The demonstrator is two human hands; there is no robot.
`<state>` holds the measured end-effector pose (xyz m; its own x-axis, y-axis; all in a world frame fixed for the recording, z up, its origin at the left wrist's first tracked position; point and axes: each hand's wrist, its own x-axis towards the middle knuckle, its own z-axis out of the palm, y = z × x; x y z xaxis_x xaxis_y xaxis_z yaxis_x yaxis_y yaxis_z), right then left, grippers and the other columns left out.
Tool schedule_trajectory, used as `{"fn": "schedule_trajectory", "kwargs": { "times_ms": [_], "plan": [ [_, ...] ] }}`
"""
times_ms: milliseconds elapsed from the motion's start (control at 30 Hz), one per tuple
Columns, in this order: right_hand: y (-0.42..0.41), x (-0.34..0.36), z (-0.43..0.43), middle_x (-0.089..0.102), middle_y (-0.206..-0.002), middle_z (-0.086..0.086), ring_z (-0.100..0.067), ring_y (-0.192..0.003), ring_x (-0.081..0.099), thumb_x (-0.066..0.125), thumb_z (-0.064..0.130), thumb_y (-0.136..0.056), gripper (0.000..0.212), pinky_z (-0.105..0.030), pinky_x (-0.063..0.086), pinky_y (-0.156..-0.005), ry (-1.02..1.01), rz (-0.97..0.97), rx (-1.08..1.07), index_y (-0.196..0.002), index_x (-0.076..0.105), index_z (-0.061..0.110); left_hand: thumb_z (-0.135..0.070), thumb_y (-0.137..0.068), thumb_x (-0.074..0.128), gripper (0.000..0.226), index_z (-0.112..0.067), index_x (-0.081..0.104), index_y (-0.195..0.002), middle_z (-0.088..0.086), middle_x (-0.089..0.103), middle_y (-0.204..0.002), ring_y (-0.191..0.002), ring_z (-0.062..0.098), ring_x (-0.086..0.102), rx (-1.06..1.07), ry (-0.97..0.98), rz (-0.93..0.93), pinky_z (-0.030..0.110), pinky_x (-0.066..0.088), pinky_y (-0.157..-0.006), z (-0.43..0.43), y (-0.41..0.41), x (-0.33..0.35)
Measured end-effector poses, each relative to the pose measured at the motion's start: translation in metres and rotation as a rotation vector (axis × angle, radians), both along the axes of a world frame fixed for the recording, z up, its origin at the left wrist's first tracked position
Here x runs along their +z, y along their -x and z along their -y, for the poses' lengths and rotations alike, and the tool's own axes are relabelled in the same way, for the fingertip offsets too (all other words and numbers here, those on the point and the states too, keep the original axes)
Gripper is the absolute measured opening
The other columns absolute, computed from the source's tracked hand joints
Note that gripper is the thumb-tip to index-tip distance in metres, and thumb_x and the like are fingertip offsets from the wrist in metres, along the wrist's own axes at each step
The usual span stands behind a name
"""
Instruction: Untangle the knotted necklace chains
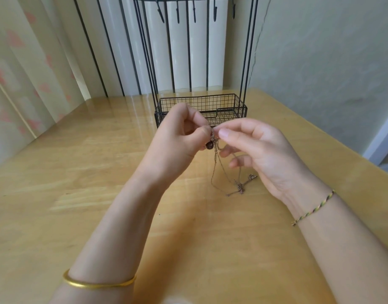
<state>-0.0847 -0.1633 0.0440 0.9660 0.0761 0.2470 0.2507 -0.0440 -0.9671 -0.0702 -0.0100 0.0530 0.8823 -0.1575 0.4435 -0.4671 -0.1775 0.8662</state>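
Thin rose-gold necklace chains [217, 165] hang tangled between my two hands above the wooden table. My left hand [180, 139] pinches the knot at the top, where a small dark round pendant [209, 146] dangles. My right hand [261, 150] pinches the same knot from the right with thumb and forefinger, its other fingers loosely curled. The chains' lower ends, with small clasps and charms [241, 187], trail onto the table [79, 172] under my right palm.
A black wire jewellery stand with a mesh basket [199, 108] stands just behind my hands, its tall rods and hooks [177, 16] rising above. Curtains hang at the left, a wall at the right. A gold bangle circles my left forearm; a braided thread bracelet circles my right wrist.
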Motion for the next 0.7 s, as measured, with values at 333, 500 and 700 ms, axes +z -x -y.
{"fn": "schedule_trajectory", "kwargs": {
  "times_ms": [333,500,700],
  "plan": [
    [-0.0026,-0.0023,-0.0062,0.071,-0.081,-0.003,-0.016,-0.078,0.066,0.068,0.005,-0.082,0.008,-0.020,0.051,-0.070,0.181,0.205,-0.120,-0.079,0.068,0.013,-0.009,-0.079,0.059,0.014,-0.015,0.050,-0.088,0.001,0.054,-0.075,-0.071,0.016,0.053,0.005,-0.011,-0.005,0.041,0.050,-0.070,0.0026,0.0004,-0.0004],
    [-0.0027,-0.0028,-0.0071,0.071,-0.079,-0.003,-0.014,-0.071,0.067,0.058,-0.002,-0.086,0.016,-0.012,0.046,-0.060,0.187,0.192,-0.085,-0.085,0.070,0.009,0.000,-0.089,0.045,0.014,-0.013,0.050,-0.088,-0.015,0.057,-0.061,-0.057,-0.002,0.052,-0.022,-0.069,-0.122,0.025,0.052,-0.066,0.0059,0.0007,-0.0014],
    [-0.0025,-0.0044,-0.0070,0.069,-0.082,-0.004,-0.013,-0.065,0.067,0.052,0.000,-0.091,0.021,-0.024,0.052,-0.063,0.251,0.197,-0.077,-0.088,0.067,0.014,-0.003,-0.090,0.045,0.014,-0.013,0.054,-0.089,-0.013,0.055,-0.062,-0.054,-0.002,0.050,0.012,-0.151,-0.139,0.026,0.052,-0.065,0.0009,0.0001,-0.0005]
  ]
}}
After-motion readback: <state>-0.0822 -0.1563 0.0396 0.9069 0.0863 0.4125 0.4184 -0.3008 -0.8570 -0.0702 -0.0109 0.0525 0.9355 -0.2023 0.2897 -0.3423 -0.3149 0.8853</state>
